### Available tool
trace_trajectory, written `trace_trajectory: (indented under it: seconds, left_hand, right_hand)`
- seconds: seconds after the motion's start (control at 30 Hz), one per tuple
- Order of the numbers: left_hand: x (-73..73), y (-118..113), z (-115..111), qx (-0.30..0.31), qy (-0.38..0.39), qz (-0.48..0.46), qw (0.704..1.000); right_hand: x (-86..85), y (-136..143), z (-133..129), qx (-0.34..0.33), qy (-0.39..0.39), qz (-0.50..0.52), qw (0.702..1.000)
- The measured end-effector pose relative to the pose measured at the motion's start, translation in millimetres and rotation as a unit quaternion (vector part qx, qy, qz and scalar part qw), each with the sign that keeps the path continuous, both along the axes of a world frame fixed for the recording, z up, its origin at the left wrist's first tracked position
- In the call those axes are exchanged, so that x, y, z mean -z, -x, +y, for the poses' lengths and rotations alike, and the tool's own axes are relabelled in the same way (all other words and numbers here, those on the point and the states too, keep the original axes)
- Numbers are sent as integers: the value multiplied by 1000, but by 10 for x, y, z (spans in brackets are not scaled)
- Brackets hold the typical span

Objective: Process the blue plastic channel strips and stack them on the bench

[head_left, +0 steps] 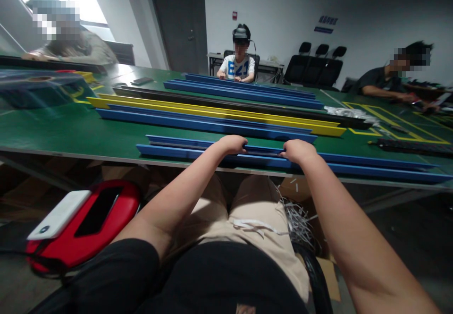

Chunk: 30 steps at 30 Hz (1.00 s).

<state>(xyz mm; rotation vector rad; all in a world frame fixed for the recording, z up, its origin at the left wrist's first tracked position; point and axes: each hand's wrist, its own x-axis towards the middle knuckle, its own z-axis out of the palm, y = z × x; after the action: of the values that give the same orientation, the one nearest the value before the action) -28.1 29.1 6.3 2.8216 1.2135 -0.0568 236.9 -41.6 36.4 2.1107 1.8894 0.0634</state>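
A long blue channel (177,150) lies along the front edge of the green table (71,132). My left hand (232,144) is at its middle, fingers curled down into the channel. A short way to the right, my right hand (299,151) is bent over the same channel, its fingers closed too. Between the hands a thin dark strip (264,153) shows inside the channel; its ends run under my fingers. My fingertips are mostly hidden, so what exactly they pinch is too small to tell.
Beyond lie another blue channel (205,124), a yellow one (212,113), a black one (198,99) and more blue ones (244,93). A wrapped roll (42,87) stands left. Three people sit around the table. A red stool (85,224) holds a phone and a white box.
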Motion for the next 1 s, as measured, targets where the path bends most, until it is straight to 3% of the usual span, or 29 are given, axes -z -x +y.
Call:
trace_trajectory:
  seconds: [0.37, 0.73, 1.0]
  left_hand:
    - [9, -42, 29, -21, 20, -2, 1000]
    - [-36, -165, 35, -35, 41, 7, 998]
    - [-28, -440, 8, -34, 42, 6, 999]
  right_hand:
    - [0, 213, -29, 60, -35, 1, 998]
    - [-19, 267, -94, 62, -56, 10, 996]
    - [-33, 281, -117, 71, -53, 17, 996]
